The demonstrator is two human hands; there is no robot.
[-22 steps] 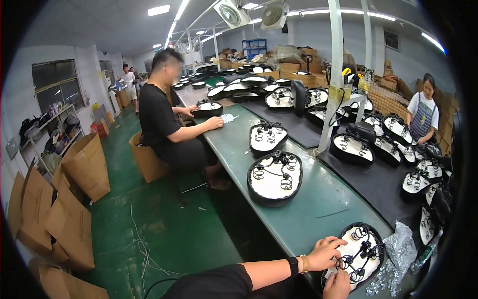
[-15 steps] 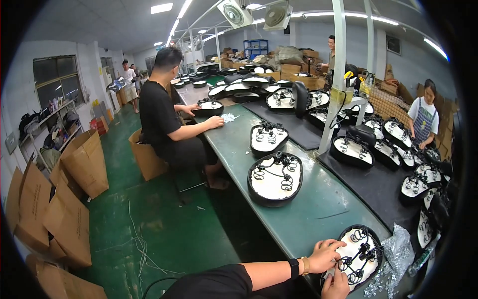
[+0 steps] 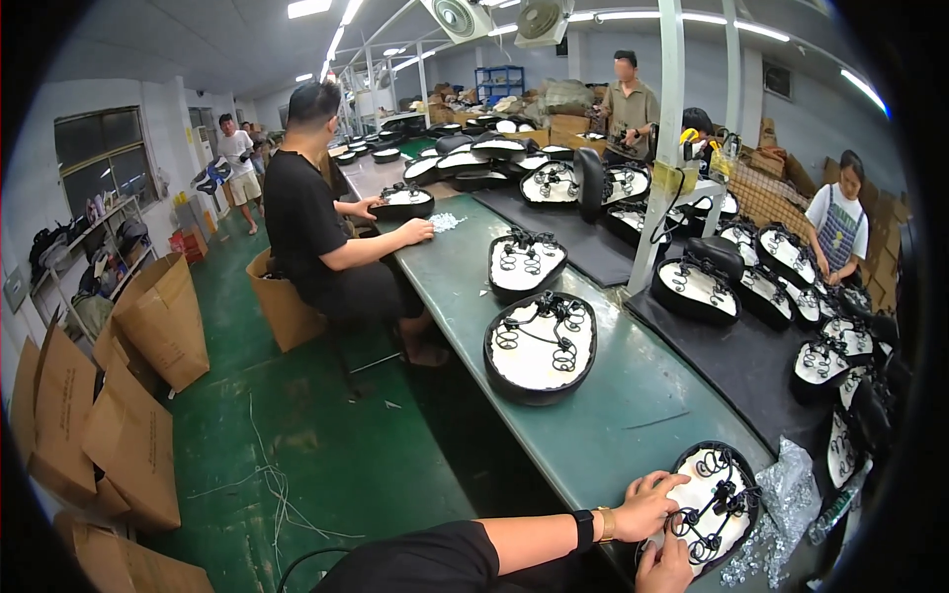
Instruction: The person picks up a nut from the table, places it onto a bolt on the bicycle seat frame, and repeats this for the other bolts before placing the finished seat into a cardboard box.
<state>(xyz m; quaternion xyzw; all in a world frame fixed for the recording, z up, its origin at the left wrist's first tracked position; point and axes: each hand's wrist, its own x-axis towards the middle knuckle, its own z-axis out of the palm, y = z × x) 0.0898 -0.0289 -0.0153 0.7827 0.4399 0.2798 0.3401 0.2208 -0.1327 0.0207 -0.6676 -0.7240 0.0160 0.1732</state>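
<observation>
At the lower right a bicycle saddle (image 3: 725,515) lies upside down on the green worktable (image 3: 633,395), showing a white underside with black coil springs and a wire frame. My left hand (image 3: 643,506) grips its near left side, fingers reaching onto the white underside. Just below, my right hand (image 3: 666,566) has its index finger and thumb together by the frame's near end; whatever they pinch is too small to make out. Small shiny metal pieces (image 3: 748,565) lie scattered beside the saddle, around a clear plastic bag (image 3: 790,486).
Two more upturned saddles (image 3: 540,348) stand farther up the table. Many saddles (image 3: 697,290) crowd the black mat on the right, past a white post (image 3: 660,222). A co-worker in black (image 3: 308,212) sits at the left edge, handling a saddle. Cardboard boxes (image 3: 127,445) line the left floor.
My hands stay almost in place on the saddle. The view has shifted slightly. A person at the back has turned and stands more in view; another at far left has come nearer.
</observation>
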